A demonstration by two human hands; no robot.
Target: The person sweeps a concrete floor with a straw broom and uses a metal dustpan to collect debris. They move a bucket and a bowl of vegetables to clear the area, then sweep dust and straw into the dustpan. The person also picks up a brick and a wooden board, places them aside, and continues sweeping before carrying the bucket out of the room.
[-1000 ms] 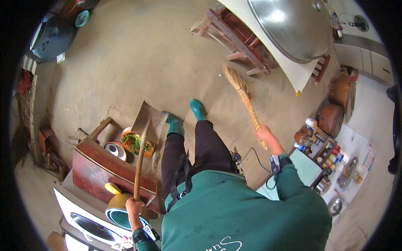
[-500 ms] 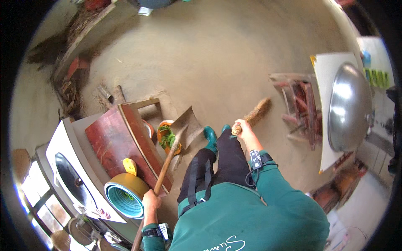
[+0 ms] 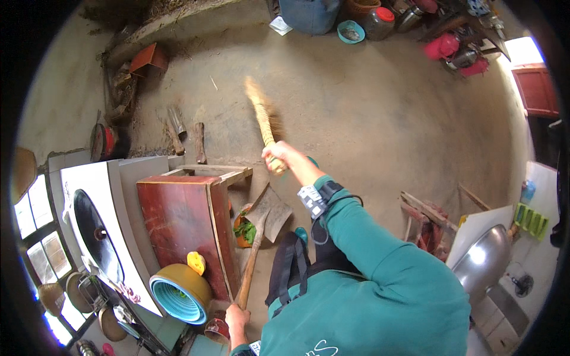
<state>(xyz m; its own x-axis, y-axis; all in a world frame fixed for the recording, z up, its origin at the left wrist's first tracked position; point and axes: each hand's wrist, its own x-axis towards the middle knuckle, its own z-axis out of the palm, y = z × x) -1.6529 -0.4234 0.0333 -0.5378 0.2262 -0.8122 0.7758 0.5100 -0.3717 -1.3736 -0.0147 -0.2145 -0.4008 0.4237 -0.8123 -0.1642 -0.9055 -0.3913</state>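
My right hand (image 3: pixel 283 153) is closed around the bound handle of a short straw broom (image 3: pixel 263 118), stretched out ahead over the bare floor. The broom's bristle end points away from me and is smeared by motion. Low on the left, my left hand (image 3: pixel 237 319) grips the wooden shaft of a shovel (image 3: pixel 272 221). The shovel's metal blade lies forward of my left hand, close to my boots (image 3: pixel 301 235). Partly behind the blade, an orange container with green leaves (image 3: pixel 244 230) sits beside a red wooden cabinet (image 3: pixel 178 207).
On the cabinet's near end stand a brown pot with blue baskets (image 3: pixel 199 285) and a yellow object (image 3: pixel 195 263). Firewood (image 3: pixel 200 142) lies beyond the cabinet. A blue bin (image 3: pixel 310 15) and a jar with a red lid (image 3: pixel 380 25) stand far ahead. At right are a wooden stool (image 3: pixel 424 222) and a large metal lid (image 3: pixel 484 258).
My right hand has swung the broom forward and to the left, away from my knees. The left hand still holds the shovel. My view has turned, showing more of the far side.
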